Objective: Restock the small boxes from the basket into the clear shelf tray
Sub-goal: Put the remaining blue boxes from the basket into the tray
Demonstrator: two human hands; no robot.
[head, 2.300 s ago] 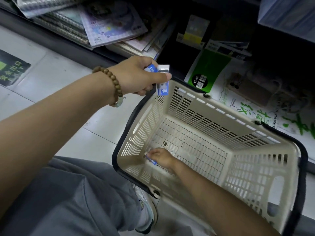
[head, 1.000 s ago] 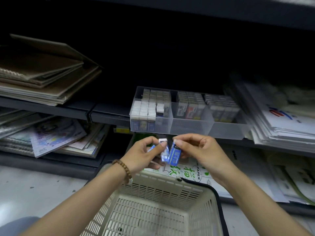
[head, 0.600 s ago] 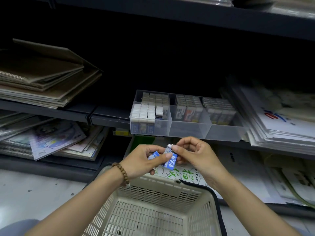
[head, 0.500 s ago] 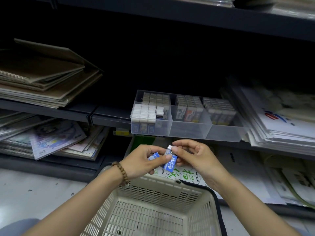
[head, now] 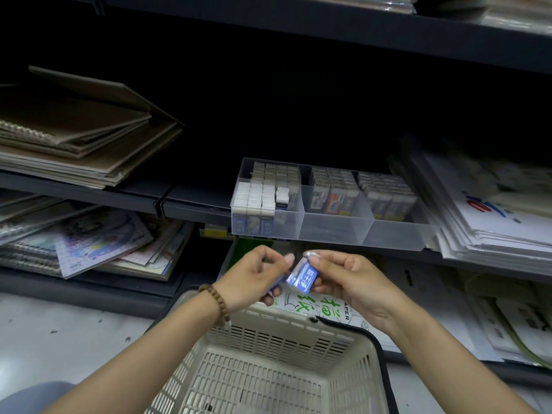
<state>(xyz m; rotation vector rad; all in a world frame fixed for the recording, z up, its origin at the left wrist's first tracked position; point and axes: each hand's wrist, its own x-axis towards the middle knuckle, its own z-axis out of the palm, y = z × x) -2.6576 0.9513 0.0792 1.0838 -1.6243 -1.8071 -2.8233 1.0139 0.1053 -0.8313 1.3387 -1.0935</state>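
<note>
A small blue and white box (head: pixel 302 276) is pinched by my right hand (head: pixel 346 279), tilted, just below the clear shelf tray (head: pixel 331 231). My left hand (head: pixel 254 279), with a bead bracelet, grips another small blue box, mostly hidden by its fingers, and its thumb touches the right hand's box. The tray has three compartments; the left one (head: pixel 265 198) holds rows of white-topped boxes with a gap at its front right. The beige basket (head: pixel 268 372) sits below my hands and looks almost bare inside.
Brown sketchbooks (head: pixel 77 138) lie stacked on the shelf at left, coloured notebooks (head: pixel 98 243) on the shelf below. Stacks of white paper packs (head: pixel 493 210) lie right of the tray. A dark shelf board (head: pixel 328 28) runs overhead. Grey floor lies at lower left.
My right hand came out of the basket with a box and rose to meet the left below the tray. Over the last half second the box tilted a little between both hands.
</note>
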